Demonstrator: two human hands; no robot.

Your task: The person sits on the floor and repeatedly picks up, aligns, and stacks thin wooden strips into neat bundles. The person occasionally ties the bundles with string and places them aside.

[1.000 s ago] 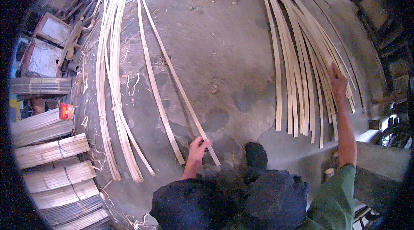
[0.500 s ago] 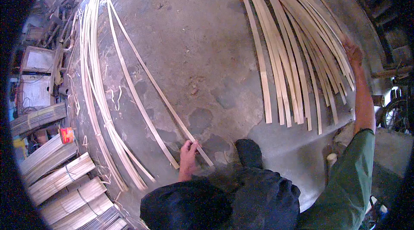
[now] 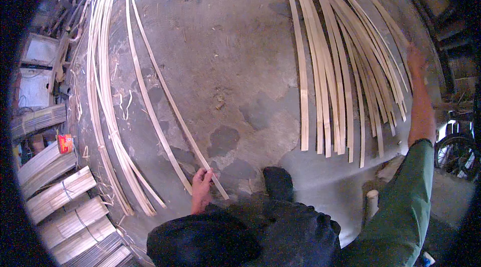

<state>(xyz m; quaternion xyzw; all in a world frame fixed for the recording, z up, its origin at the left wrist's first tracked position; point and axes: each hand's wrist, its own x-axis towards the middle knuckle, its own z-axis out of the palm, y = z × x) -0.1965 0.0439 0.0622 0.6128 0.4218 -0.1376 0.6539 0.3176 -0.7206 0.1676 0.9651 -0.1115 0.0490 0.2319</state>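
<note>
At the lower middle, my left hand (image 3: 201, 186) is closed round the near part of a long, flat pale wooden strip (image 3: 173, 106). A second narrow strip (image 3: 144, 94) lies just left of it on the floor. My right arm reaches out to the far right, in a green sleeve. There my right hand (image 3: 417, 60) is closed on the outermost strip (image 3: 388, 15) of a wide fan of pale wooden strips (image 3: 331, 81). Its fingers are small and blurred.
A bunch of strips (image 3: 102, 66) lies along the left. Tied bundles of short slats (image 3: 67, 194), with a small red and yellow packet (image 3: 65, 144), are stacked at lower left. A wheel (image 3: 455, 157) stands at right. A pale round-topped post (image 3: 372, 198) rises near my right sleeve.
The view has shifted a little. My right hand has moved slightly outward with its strip, widening the gap to the fan. My left hand keeps its hold on its strip.
</note>
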